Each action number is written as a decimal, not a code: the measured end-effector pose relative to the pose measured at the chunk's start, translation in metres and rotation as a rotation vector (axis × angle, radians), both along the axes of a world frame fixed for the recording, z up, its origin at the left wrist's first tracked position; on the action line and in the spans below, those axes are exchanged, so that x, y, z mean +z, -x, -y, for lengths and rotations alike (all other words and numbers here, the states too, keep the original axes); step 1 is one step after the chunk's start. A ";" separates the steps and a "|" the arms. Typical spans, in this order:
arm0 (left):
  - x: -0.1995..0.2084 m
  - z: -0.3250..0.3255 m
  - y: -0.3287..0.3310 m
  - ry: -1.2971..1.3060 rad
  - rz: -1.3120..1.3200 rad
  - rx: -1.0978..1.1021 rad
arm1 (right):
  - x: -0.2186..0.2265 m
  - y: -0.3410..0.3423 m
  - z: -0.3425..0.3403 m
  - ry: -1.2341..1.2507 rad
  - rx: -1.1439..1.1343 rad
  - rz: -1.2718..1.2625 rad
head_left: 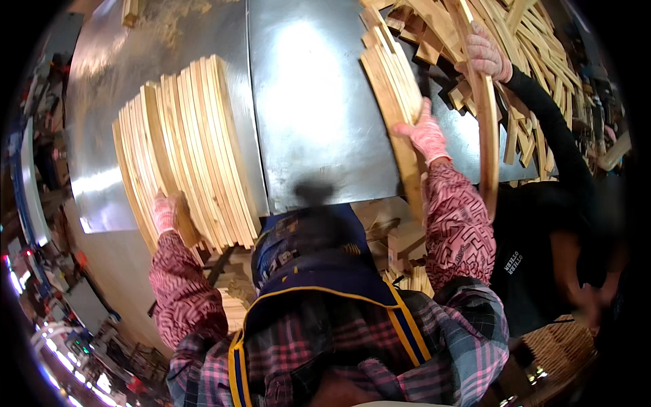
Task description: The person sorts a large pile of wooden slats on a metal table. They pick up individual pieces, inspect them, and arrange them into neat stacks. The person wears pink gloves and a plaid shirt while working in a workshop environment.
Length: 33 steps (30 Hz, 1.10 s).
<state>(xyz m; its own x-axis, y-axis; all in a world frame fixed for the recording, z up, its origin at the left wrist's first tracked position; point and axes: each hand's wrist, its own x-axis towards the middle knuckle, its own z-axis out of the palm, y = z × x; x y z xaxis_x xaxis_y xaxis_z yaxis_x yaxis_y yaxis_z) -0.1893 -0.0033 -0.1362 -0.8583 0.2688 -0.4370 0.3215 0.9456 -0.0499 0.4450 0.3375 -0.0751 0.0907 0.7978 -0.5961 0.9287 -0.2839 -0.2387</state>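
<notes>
My left hand (165, 213), in a pink-and-white glove, is closed around the near end of a wooden strip (156, 139). That strip stands a little proud of a wide row of pale wooden strips (203, 149) set side by side on the metal tabletop. To the right, my right hand (427, 138), gloved alike, grips the side of a smaller bundle of wooden strips (390, 91). Its thumb lies across the bundle's left face; the fingers are partly hidden on the far side. Both my forearms wear pink patterned sleeves.
At the right, a co-worker's gloved hand (487, 55) holds a long upright strip (487, 129) close to my right arm. Behind it lies a loose heap of wooden pieces (536, 61). A seam runs across the shiny metal tabletop (305, 102). More wood sits below the table's near edge.
</notes>
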 end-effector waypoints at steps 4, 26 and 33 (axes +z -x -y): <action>0.124 -0.107 -0.127 -0.246 -0.198 -0.340 | -0.088 0.047 0.008 0.150 -0.400 -1.151; 0.065 -0.070 -0.266 -0.294 0.737 -0.736 | -0.068 0.197 0.149 -0.180 0.033 -0.586; 0.080 -0.028 -0.105 -0.589 -0.209 -0.390 | -0.061 0.222 0.117 -0.013 0.105 -0.605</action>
